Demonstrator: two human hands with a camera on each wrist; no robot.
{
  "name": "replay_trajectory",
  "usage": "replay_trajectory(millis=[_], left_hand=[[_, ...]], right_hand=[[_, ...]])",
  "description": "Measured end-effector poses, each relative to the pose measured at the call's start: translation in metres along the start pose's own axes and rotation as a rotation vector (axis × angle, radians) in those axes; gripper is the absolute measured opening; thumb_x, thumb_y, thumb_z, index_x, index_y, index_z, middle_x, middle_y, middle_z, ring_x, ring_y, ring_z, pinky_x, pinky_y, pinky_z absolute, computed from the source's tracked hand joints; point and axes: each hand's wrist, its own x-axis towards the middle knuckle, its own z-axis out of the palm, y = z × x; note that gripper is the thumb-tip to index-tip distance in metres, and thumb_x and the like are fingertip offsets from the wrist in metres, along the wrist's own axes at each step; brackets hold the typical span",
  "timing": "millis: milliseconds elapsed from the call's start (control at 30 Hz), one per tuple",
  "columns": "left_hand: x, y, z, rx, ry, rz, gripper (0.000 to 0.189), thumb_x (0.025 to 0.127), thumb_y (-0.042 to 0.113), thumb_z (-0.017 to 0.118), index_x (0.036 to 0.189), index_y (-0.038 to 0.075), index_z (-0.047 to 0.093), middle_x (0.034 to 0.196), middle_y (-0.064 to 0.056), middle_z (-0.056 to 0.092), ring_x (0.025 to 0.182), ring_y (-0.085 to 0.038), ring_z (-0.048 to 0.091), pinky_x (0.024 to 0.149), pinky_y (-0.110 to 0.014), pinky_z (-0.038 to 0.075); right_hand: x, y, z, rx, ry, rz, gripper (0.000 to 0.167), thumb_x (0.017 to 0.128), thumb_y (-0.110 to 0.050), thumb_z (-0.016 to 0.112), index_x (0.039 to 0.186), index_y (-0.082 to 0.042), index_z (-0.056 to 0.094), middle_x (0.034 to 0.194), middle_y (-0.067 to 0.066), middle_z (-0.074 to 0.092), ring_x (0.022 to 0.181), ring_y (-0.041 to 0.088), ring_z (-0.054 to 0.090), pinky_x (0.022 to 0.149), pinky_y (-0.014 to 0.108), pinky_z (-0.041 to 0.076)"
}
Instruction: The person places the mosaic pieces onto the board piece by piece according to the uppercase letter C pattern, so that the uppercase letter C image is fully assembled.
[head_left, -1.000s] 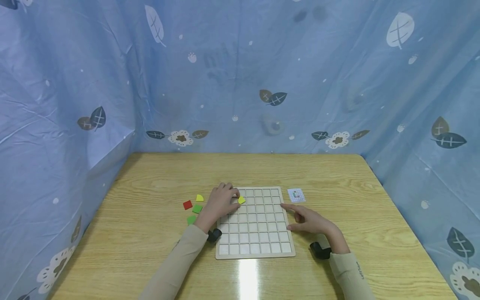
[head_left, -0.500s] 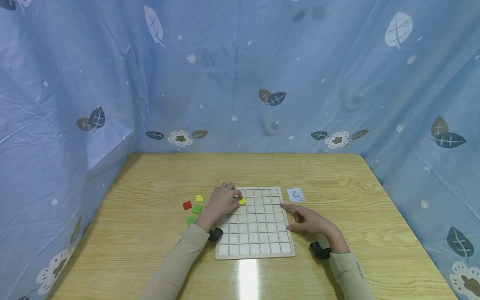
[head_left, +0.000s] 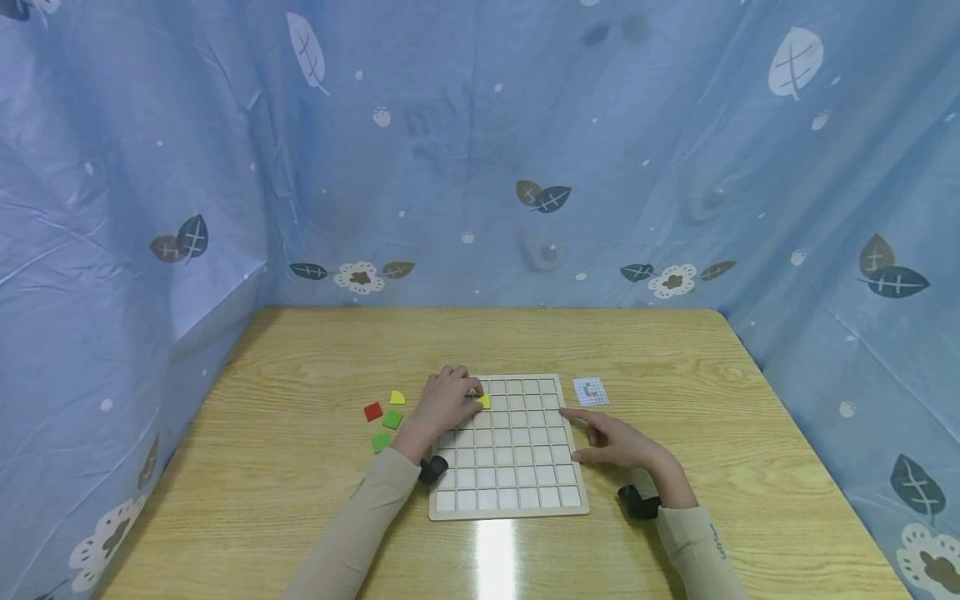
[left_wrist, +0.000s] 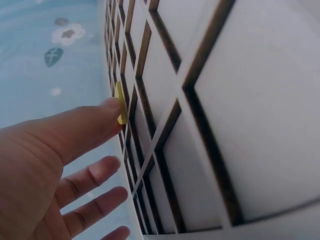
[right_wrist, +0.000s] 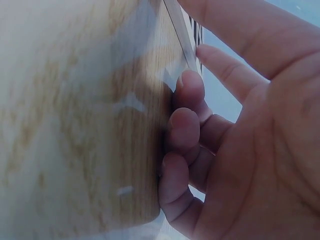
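The wood-grain table (head_left: 300, 358), seen by me through the head camera, stands before a blue patterned curtain (head_left: 465, 150). At left, loose on the table, lie a red square (head_left: 372, 412), a rounded green piece (head_left: 382, 442), a green square (head_left: 392, 419) and a yellow quarter-round (head_left: 397, 397), near one another but apart. Next comes the left hand (head_left: 440, 406), reaching over the far left part of the grid board (head_left: 508, 457); its thumb and forefinger pinch a yellow piece (head_left: 485, 402). I place this piece at the second row of cells from the board's far edge, towards the left. The left-wrist view gives it to me edge-on under the thumb; I cannot tell whether it lies fully inside a cell. Just beside the board's far right corner, a small white card (head_left: 591, 391) bears a printed grid with coloured marks. Farthest right, I observe the right hand (head_left: 615, 442) grasping nothing: forefinger and thumb extend to the board's right edge, while the remaining fingers bend loosely at the table.
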Motion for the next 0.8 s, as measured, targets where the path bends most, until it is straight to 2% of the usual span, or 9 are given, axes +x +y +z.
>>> replay_trajectory(millis=[233,633,800], left_hand=[[-0.002,0.003,0.000,-0.011,0.004,-0.008,0.020,0.082,0.031,0.069,0.100,0.020,0.069,0.096,-0.002,0.054,0.091,-0.021,0.048,0.081,-0.045,0.040],[-0.010,0.000,0.003,-0.032,0.017,-0.025,0.022,0.082,0.033,0.068,0.101,0.022,0.069,0.100,0.000,0.057,0.094,-0.020,0.049,0.078,-0.041,0.042],[-0.016,-0.001,0.000,-0.069,0.051,-0.040,0.021,0.082,0.032,0.069,0.101,0.021,0.069,0.092,0.001,0.056,0.086,-0.017,0.047,0.073,-0.036,0.041]], right_hand=[[0.000,0.000,-0.001,0.003,-0.014,0.050,0.067,0.084,-0.030,0.067,0.142,-0.011,0.037,0.078,0.005,0.046,0.066,0.007,0.038,0.059,0.023,0.034],[0.000,-0.001,-0.002,-0.006,-0.020,0.045,0.067,0.084,-0.029,0.067,0.142,-0.011,0.037,0.079,0.005,0.046,0.066,0.007,0.038,0.059,0.024,0.034],[0.001,-0.002,-0.001,0.002,-0.018,0.048,0.067,0.084,-0.030,0.067,0.141,-0.010,0.037,0.078,0.005,0.047,0.066,0.008,0.039,0.058,0.024,0.034]])
